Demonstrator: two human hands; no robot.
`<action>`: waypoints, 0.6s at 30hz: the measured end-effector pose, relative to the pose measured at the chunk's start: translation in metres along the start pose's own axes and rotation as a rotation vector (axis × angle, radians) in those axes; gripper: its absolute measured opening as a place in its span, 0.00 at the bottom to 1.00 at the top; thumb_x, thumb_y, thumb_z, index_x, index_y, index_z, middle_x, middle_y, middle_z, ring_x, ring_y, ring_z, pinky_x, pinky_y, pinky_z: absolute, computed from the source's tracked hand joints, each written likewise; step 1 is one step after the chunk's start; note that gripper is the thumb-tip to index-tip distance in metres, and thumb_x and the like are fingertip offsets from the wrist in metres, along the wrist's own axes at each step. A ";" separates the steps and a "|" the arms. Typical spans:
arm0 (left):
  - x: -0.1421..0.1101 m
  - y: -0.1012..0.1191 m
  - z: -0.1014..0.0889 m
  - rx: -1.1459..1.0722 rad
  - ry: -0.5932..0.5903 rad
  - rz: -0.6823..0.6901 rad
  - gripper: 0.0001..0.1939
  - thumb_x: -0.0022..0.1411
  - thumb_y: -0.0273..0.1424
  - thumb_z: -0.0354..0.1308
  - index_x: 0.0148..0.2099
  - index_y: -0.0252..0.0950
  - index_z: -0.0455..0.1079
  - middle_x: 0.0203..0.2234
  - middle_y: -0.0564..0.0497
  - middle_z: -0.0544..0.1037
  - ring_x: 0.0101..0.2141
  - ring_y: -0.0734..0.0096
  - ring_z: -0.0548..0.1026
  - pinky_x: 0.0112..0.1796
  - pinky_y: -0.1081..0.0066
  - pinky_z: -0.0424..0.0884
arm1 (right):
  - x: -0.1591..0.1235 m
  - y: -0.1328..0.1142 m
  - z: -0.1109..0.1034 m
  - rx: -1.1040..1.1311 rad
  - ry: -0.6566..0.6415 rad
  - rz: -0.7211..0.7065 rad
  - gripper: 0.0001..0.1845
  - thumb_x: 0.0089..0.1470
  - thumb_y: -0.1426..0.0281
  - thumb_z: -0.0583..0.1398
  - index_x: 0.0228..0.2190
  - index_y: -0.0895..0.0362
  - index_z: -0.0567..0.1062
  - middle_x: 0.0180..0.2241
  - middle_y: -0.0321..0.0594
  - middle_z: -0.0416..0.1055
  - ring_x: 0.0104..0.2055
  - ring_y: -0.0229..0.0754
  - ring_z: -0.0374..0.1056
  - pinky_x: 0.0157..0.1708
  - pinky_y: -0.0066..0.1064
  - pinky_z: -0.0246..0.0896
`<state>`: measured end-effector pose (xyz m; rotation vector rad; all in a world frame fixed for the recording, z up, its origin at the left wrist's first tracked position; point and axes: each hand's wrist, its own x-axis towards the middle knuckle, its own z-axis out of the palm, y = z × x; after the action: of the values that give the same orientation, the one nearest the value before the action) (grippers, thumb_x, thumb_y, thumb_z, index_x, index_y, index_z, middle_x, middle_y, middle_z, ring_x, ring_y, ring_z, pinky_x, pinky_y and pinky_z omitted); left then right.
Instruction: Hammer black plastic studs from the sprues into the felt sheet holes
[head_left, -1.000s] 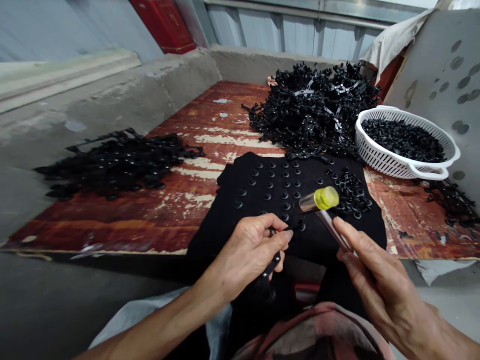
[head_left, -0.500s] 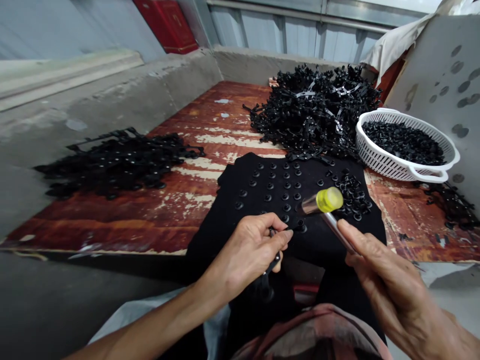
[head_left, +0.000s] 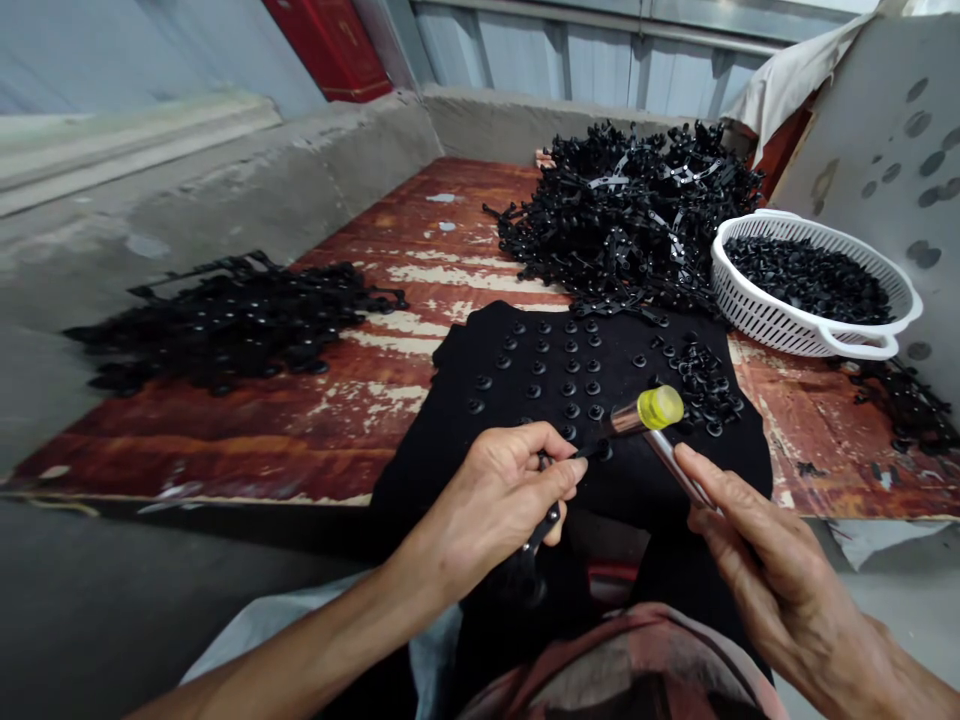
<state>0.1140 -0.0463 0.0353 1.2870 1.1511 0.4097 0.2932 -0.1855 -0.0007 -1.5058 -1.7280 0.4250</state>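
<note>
My left hand (head_left: 517,485) pinches a black jointed linkage (head_left: 541,530). Its lower part hangs below my fingers, and its tip reaches over a small round black piece (head_left: 603,451) on the black cloth (head_left: 510,440). In my right hand (head_left: 772,560) is the handle of a mallet (head_left: 660,408) with a yellow face and a copper-coloured head. The mallet's head is just above that tip; whether they touch I cannot tell. Several round black pieces (head_left: 570,366) stand in rows on the cloth, and a loose heap of them (head_left: 705,385) lies to the right.
A large pile of black linkages (head_left: 630,220) covers the back of the worn red-brown table (head_left: 405,270). Another stack of linkages (head_left: 232,320) lies at the left. The white basket (head_left: 787,335) on the right holds many small black parts. A grey panel (head_left: 885,130) stands behind it.
The mallet head has come down slightly toward the linkage tip. My left hand keeps its pinch in nearly the same place. The whole view has shifted a little.
</note>
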 end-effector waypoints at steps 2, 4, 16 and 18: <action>0.001 -0.001 0.001 0.001 -0.008 -0.007 0.12 0.44 0.38 0.59 0.25 0.36 0.64 0.12 0.60 0.67 0.10 0.81 0.63 0.13 0.80 0.56 | 0.000 0.000 0.001 0.001 -0.004 0.004 0.34 0.63 0.79 0.51 0.65 0.44 0.52 0.63 0.44 0.61 0.60 0.48 0.63 0.45 0.33 0.75; 0.002 -0.001 0.001 0.003 -0.008 -0.001 0.12 0.44 0.38 0.59 0.26 0.36 0.64 0.13 0.60 0.67 0.11 0.80 0.63 0.13 0.79 0.56 | 0.000 0.000 0.001 0.004 -0.002 -0.001 0.34 0.63 0.79 0.51 0.65 0.45 0.52 0.62 0.45 0.61 0.61 0.48 0.62 0.45 0.34 0.75; 0.002 -0.001 0.000 -0.012 -0.005 -0.005 0.11 0.45 0.37 0.60 0.26 0.36 0.64 0.13 0.59 0.68 0.10 0.80 0.63 0.13 0.79 0.55 | -0.001 -0.001 -0.002 0.018 -0.023 0.024 0.35 0.62 0.80 0.51 0.65 0.43 0.52 0.63 0.43 0.61 0.61 0.48 0.62 0.48 0.35 0.73; 0.002 0.000 -0.001 -0.017 -0.008 -0.012 0.11 0.44 0.37 0.60 0.26 0.36 0.64 0.13 0.59 0.68 0.10 0.81 0.63 0.13 0.79 0.55 | -0.001 -0.001 -0.001 0.019 -0.022 0.028 0.35 0.63 0.80 0.51 0.65 0.43 0.52 0.63 0.43 0.61 0.61 0.48 0.61 0.49 0.35 0.73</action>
<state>0.1142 -0.0447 0.0347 1.2657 1.1457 0.4038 0.2933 -0.1870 0.0005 -1.5183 -1.7169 0.4735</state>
